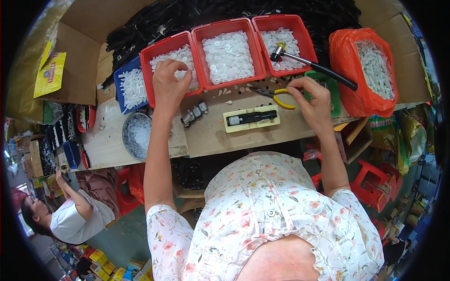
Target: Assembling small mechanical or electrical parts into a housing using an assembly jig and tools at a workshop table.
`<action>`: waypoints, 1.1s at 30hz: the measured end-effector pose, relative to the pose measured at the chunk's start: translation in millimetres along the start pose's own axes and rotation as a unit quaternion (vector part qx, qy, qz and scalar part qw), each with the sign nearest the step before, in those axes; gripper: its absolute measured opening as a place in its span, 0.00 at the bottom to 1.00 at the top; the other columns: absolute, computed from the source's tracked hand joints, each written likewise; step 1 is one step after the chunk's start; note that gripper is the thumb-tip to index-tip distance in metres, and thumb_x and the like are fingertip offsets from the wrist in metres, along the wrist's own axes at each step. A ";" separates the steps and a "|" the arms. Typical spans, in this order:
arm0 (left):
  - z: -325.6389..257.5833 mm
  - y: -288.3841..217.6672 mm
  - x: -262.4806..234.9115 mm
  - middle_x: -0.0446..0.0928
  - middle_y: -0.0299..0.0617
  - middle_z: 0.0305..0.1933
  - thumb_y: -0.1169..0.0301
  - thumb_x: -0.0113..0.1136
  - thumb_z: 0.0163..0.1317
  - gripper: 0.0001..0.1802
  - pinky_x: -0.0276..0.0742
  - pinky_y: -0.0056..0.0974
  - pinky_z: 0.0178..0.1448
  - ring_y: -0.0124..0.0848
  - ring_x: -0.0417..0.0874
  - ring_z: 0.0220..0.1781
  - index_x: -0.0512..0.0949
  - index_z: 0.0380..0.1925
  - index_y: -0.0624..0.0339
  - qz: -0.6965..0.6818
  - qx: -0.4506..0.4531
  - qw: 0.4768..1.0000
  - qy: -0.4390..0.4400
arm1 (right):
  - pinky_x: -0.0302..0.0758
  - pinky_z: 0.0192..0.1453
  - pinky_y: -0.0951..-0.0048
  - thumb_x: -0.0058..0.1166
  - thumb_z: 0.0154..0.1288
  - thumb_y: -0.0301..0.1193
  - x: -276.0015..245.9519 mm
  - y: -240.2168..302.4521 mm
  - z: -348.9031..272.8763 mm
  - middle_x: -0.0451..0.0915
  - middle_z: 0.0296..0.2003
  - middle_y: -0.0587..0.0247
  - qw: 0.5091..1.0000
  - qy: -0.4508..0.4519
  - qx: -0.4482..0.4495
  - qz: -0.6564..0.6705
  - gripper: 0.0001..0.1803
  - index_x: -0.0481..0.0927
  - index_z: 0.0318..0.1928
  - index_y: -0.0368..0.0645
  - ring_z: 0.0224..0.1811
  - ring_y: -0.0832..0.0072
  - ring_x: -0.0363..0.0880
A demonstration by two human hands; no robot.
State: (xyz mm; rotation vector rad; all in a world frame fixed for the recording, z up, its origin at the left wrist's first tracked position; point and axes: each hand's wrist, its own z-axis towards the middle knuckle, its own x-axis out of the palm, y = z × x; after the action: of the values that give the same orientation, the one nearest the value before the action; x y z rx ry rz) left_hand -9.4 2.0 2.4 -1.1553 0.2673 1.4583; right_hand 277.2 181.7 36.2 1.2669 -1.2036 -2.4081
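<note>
Workbench (211,136): a pale wooden board is seen across the middle of the view; every place below is given relative to it.
Black parts heap (225,11): a large pile of black pieces is spread along the far edge of the workbench, behind the trays.
Orange bag (349,70): a bag of white moulded pieces is set at the right end of the workbench.
Three red trays (255,47): they are lined up side by side at the far side of the workbench, each filled with flat white discs.
Blue tray (119,93): it is placed at the far left of the workbench, just beside the leftmost red tray, and holds white pieces.
Round metal tin (125,136): it is set on the left part of the workbench, nearer the person than the blue tray.
Hammer (314,63): its head is rested in the rightmost red tray, its black handle slanted toward the orange bag.
Cream jig (234,125): a block with a black part laid on it is placed at the centre of the workbench.
Left hand (169,86): it is reached into the leftmost red tray, its fingertips gathered down among the white discs (180,55); whether a disc is gripped cannot be told.
Right hand (311,96): it is held over the right part of the workbench, thumb and forefinger pinched together beside the yellow-handled pliers (276,95); what is pinched cannot be told.
Small metal parts (194,114): a few are laid just left of the cream jig.
</note>
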 end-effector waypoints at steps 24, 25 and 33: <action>-71.2 -85.3 9.9 0.78 0.30 0.35 0.74 0.65 0.63 0.07 0.67 0.24 0.36 0.16 0.72 0.33 0.81 0.37 0.67 -0.441 -0.193 0.867 0.129 | 0.73 0.44 0.79 0.61 0.64 0.23 72.3 36.8 7.9 0.81 0.36 0.64 0.952 0.075 0.017 0.297 0.05 0.82 0.38 0.33 0.38 0.80 0.77; -71.8 -86.0 9.2 0.78 0.30 0.35 0.74 0.65 0.63 0.07 0.67 0.24 0.36 0.16 0.72 0.33 0.81 0.37 0.67 -0.440 -0.194 0.867 0.129 | 0.73 0.44 0.79 0.61 0.64 0.23 72.0 36.8 7.4 0.81 0.36 0.64 0.952 0.076 0.017 0.297 0.05 0.82 0.38 0.33 0.38 0.80 0.77; -73.7 -92.9 13.2 0.82 0.34 0.36 0.72 0.64 0.64 0.08 0.72 0.26 0.38 0.18 0.79 0.35 0.81 0.39 0.66 -0.547 -0.269 0.778 0.154 | 0.74 0.44 0.78 0.60 0.64 0.22 67.8 32.6 3.6 0.81 0.35 0.63 0.948 0.077 0.027 0.308 0.05 0.81 0.37 0.32 0.38 0.81 0.77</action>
State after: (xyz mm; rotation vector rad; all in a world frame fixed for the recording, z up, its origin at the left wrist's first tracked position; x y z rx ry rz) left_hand 108.2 -17.8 -2.0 -1.5979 -0.5908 0.2700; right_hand 225.3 129.9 18.9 0.8891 -1.3701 -1.8049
